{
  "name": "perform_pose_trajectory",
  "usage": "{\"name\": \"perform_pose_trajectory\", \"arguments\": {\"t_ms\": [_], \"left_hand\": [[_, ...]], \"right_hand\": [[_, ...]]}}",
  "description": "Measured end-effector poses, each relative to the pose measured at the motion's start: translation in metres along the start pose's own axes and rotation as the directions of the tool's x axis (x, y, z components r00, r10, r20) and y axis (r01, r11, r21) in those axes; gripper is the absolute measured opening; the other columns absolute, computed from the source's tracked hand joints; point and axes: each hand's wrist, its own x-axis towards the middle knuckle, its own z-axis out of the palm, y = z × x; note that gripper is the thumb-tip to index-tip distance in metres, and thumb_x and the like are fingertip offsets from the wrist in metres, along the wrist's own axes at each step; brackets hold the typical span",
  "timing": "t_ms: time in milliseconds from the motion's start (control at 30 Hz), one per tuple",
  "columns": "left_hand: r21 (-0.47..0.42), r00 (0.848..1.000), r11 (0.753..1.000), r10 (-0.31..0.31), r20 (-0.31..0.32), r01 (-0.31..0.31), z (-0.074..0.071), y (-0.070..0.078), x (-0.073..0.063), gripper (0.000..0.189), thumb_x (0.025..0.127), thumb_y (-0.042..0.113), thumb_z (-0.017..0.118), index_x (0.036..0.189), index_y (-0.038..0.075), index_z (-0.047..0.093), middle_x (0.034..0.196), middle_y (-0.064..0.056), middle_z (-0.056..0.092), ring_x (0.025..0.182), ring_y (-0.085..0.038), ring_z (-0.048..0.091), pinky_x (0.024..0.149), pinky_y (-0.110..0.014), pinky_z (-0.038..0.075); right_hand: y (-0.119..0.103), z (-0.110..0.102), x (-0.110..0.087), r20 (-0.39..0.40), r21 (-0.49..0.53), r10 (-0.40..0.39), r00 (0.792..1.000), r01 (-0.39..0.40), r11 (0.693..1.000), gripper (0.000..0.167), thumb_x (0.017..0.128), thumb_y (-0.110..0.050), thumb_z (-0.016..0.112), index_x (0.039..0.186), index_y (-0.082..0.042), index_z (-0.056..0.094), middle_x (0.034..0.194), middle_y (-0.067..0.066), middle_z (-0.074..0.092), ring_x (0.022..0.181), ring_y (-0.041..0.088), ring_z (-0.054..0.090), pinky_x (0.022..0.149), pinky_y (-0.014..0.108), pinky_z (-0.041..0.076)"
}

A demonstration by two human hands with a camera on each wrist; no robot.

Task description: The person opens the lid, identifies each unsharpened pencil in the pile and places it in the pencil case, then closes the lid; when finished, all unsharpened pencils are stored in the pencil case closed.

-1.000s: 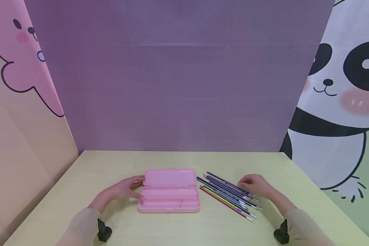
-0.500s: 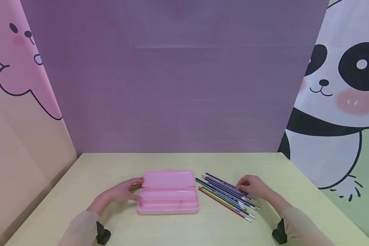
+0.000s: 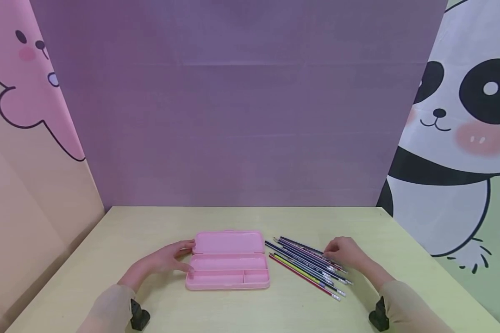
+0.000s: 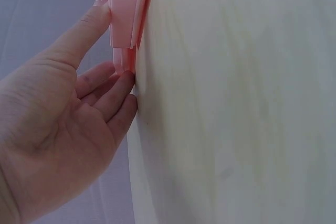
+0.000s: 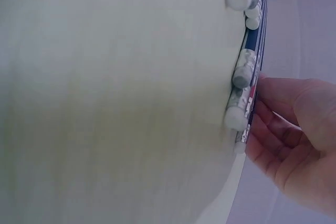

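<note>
An open pink pencil case [image 3: 228,262] lies on the table, its lid folded back on the far side. Along its left edge is my left hand [image 3: 166,258], thumb against the tray side and loosely bent fingers touching the lid side, as the left wrist view shows too. Right of the case, several pencils [image 3: 306,266] lie in a slanted loose row, eraser ends toward me. At the far edge of this row my right hand [image 3: 345,252] pinches a dark pencil [image 3: 302,245] near its eraser end. In the right wrist view, thumb and fingertips meet beside white erasers [image 5: 237,118].
The pale wooden table [image 3: 233,312] ends at a purple backdrop [image 3: 241,129]. A pink cartoon panel stands at left, a panda panel [image 3: 475,152] at right. A dark wrist camera [image 3: 139,317] sits on the left sleeve, another [image 3: 379,317] on the right.
The right hand has shifted slightly right, and the dark pencil at the far edge has turned and slid away from its neighbours. The left hand and case stay put; the head view shifted a little.
</note>
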Motion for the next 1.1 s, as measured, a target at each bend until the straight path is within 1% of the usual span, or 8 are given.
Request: {"name": "perform_pose_trajectory", "arguments": {"t_ms": [67, 133, 200, 333, 367, 600, 900, 1100], "left_hand": [[-0.005, 1.0, 1.0, -0.004, 0.0, 0.004, 0.0, 0.0, 0.0, 0.089, 0.076, 0.028, 0.077, 0.144, -0.005, 0.029, 0.148, -0.023, 0.032, 0.136, -0.04, 0.031, 0.113, -0.053, 0.023], [-0.005, 1.0, 1.0, -0.007, 0.0, 0.007, -0.001, 0.0, 0.0, 0.09, 0.076, 0.029, 0.077, 0.144, -0.004, 0.029, 0.148, -0.023, 0.032, 0.136, -0.04, 0.031, 0.113, -0.053, 0.023], [-0.001, 1.0, 1.0, -0.005, 0.0, 0.005, -0.001, 0.0, 0.0, 0.091, 0.075, 0.031, 0.078, 0.144, -0.004, 0.029, 0.148, -0.023, 0.033, 0.136, -0.04, 0.032, 0.113, -0.053, 0.024], [0.002, 1.0, 1.0, -0.006, -0.001, 0.006, -0.001, 0.001, 0.001, 0.09, 0.075, 0.03, 0.078, 0.144, -0.003, 0.03, 0.148, -0.023, 0.033, 0.136, -0.04, 0.032, 0.113, -0.053, 0.025], [0.003, 1.0, 1.0, -0.006, 0.0, 0.006, -0.001, 0.001, 0.001, 0.09, 0.075, 0.03, 0.078, 0.143, -0.003, 0.031, 0.148, -0.023, 0.034, 0.136, -0.04, 0.033, 0.113, -0.053, 0.025], [0.014, 1.0, 1.0, 0.004, 0.003, -0.004, -0.001, 0.002, 0.0, 0.088, 0.076, 0.031, 0.077, 0.143, -0.004, 0.032, 0.147, -0.024, 0.034, 0.135, -0.04, 0.033, 0.112, -0.053, 0.026], [0.024, 1.0, 1.0, -0.003, 0.001, 0.003, -0.001, 0.0, 0.0, 0.088, 0.076, 0.03, 0.077, 0.143, -0.004, 0.03, 0.148, -0.023, 0.033, 0.136, -0.039, 0.033, 0.113, -0.052, 0.025], [0.032, 1.0, 0.999, -0.026, -0.008, 0.026, 0.001, 0.004, -0.001, 0.088, 0.076, 0.03, 0.077, 0.143, -0.003, 0.031, 0.148, -0.023, 0.033, 0.136, -0.039, 0.032, 0.113, -0.053, 0.023]], "right_hand": [[0.0, 0.0, -0.001, 0.002, 0.006, 0.018, 1.0, -0.018, 1.0, 0.005, 0.082, -0.011, 0.069, 0.081, -0.005, 0.07, 0.075, 0.0, 0.064, 0.07, 0.012, 0.053, 0.064, 0.029, 0.048], [0.001, 0.0, -0.001, 0.004, 0.011, 0.015, 1.0, -0.015, 1.0, 0.006, 0.082, -0.01, 0.068, 0.081, -0.005, 0.069, 0.075, 0.0, 0.063, 0.07, 0.013, 0.052, 0.063, 0.029, 0.048], [0.0, -0.001, -0.002, 0.009, 0.027, 0.029, 1.0, -0.03, 0.999, 0.006, 0.083, -0.011, 0.067, 0.081, -0.005, 0.068, 0.075, 0.0, 0.062, 0.07, 0.013, 0.052, 0.064, 0.028, 0.048], [0.0, -0.004, -0.005, 0.007, 0.038, 0.032, 0.999, -0.032, 0.999, 0.006, 0.085, -0.012, 0.066, 0.083, -0.006, 0.067, 0.075, 0.0, 0.061, 0.07, 0.013, 0.051, 0.063, 0.027, 0.047], [0.0, -0.005, -0.005, 0.0, 0.04, 0.035, 0.999, -0.035, 0.999, 0.006, 0.085, -0.012, 0.066, 0.084, -0.006, 0.066, 0.075, 0.0, 0.061, 0.07, 0.013, 0.051, 0.064, 0.027, 0.048], [-0.001, -0.012, -0.009, -0.07, 0.055, -0.022, 0.997, 0.026, 0.998, 0.009, 0.087, -0.013, 0.065, 0.09, -0.005, 0.066, 0.083, 0.003, 0.064, 0.075, 0.015, 0.055, 0.067, 0.028, 0.05], [-0.003, -0.015, -0.01, -0.126, 0.114, 0.0, 0.992, 0.014, 0.993, 0.012, 0.09, -0.017, 0.063, 0.095, -0.006, 0.064, 0.085, 0.002, 0.063, 0.076, 0.013, 0.052, 0.064, 0.021, 0.046], [-0.008, -0.015, -0.01, -0.128, 0.151, 0.002, 0.992, 0.017, 0.988, 0.015, 0.09, -0.019, 0.063, 0.097, -0.005, 0.064, 0.084, 0.002, 0.062, 0.075, 0.014, 0.05, 0.062, 0.02, 0.046]]}}
